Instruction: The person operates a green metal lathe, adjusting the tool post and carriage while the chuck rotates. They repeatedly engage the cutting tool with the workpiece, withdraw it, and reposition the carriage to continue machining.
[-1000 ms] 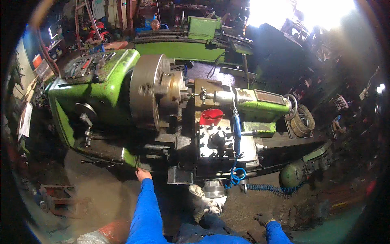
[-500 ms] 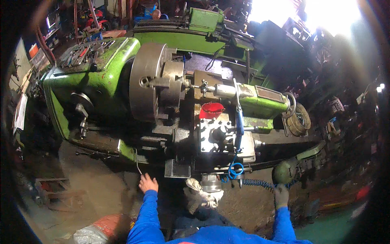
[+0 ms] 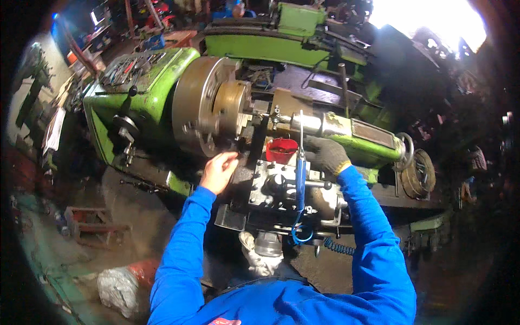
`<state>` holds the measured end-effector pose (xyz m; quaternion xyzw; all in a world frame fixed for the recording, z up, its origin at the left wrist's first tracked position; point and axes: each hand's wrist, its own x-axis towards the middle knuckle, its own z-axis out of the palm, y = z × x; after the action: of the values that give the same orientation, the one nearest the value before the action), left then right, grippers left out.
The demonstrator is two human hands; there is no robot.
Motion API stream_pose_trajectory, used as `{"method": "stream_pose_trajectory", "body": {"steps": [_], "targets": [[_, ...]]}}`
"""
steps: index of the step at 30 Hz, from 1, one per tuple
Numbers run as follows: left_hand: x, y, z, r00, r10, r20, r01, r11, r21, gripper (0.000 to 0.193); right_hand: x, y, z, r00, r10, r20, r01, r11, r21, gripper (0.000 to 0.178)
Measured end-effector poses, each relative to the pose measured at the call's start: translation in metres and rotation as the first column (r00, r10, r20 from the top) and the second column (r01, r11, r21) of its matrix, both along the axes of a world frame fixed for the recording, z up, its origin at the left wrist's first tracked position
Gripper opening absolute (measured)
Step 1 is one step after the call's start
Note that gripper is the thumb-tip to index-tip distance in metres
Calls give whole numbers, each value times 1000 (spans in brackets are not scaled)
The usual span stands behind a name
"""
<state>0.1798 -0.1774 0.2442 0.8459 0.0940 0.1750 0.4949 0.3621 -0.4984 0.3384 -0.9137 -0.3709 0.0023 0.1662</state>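
Worked in blue sleeves (image 3: 181,244) over a green lathe (image 3: 157,95) spanning the middle of the frame. Held the bare left hand (image 3: 219,172), with narrowly parted fingers, just below the chuck (image 3: 189,105), left of centre; could not tell whether gripping anything. Held the gloved right hand (image 3: 328,154) right of centre, near a red cup (image 3: 281,151), with fingers partly behind the blue air gun (image 3: 300,184); could not tell whether closed on it.
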Motion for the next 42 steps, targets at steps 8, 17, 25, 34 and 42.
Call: {"method": "stream_pose_trajectory", "body": {"steps": [8, 17, 25, 34, 42], "targets": [[103, -40, 42, 932, -45, -359, 118, 976, 185, 39, 44, 48, -35, 976, 216, -19, -210, 924, -320, 21], [131, -54, 27, 886, -4, -464, 121, 967, 222, 30, 63, 66, -54, 928, 352, 119, -311, 911, -272, 21], [131, -51, 8, 914, 12, -407, 45, 991, 129, 25, 57, 70, -20, 978, 209, -1, -201, 937, -286, 19], [136, -49, -4, 883, -13, -470, -20, 998, -66, 22, 51, 51, -77, 673, 107, -731, 355, 821, 447, 21], [135, -48, -13, 927, 17, -375, -29, 999, -24, 20, 44, 52, -82, 817, 129, -562, 254, 795, 551, 15]]}}
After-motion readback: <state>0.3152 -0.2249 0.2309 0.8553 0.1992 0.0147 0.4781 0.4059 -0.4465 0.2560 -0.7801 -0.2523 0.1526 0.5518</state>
